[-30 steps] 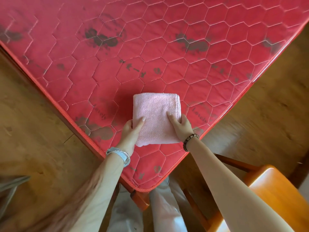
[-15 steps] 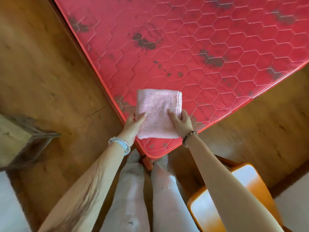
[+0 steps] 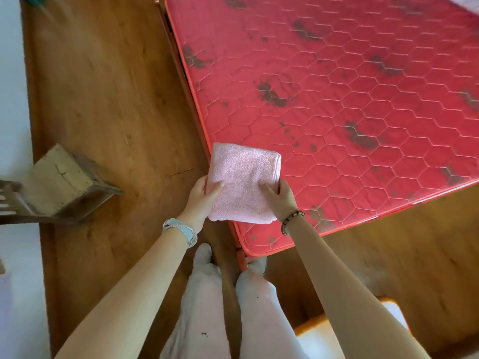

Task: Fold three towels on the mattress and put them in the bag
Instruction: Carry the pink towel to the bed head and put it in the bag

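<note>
Fingers of both hands hidden under folded pink towel [image 3: 242,182]; mattress [image 3: 337,104] cut off far and right; wooden stool [image 3: 59,182] cut off left; floor blurred.

Two bare forearms, pale trousers, light footwear, jewellery on both wrists.

Left hand [image 3: 201,196]: no sleeve showing, wrist has a silver watch [image 3: 181,229] with a wide metal band, plus what looks like a thin bangle next to it. Right hand [image 3: 281,198]: no sleeve either, wrist has a bracelet [image 3: 291,221] of small round brown beads, single strand. Trousers [image 3: 207,307] are loose, very pale pink or off-white, with a small dark speck on each leg. Socks or slippers [image 3: 203,252] at the toes are white; blurred, can't tell which.
</note>
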The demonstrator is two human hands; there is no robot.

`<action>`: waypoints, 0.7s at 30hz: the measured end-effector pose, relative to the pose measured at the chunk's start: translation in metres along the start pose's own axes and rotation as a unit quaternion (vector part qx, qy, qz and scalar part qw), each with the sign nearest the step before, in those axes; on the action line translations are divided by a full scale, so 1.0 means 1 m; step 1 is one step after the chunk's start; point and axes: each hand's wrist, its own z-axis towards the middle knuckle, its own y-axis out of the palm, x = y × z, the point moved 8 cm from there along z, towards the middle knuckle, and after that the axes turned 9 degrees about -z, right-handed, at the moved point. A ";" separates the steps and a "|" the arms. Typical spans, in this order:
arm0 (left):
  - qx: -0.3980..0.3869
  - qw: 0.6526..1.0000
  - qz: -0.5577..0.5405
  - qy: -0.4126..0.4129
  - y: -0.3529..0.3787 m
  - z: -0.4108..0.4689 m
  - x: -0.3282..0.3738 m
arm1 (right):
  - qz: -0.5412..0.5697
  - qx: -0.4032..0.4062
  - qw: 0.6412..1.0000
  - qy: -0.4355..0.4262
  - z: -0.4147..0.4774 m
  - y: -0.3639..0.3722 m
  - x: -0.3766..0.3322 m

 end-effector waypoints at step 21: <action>0.017 1.000 0.000 0.026 -0.212 0.005 0.081 | -0.034 -0.042 0.996 -0.072 -0.016 0.169 -0.161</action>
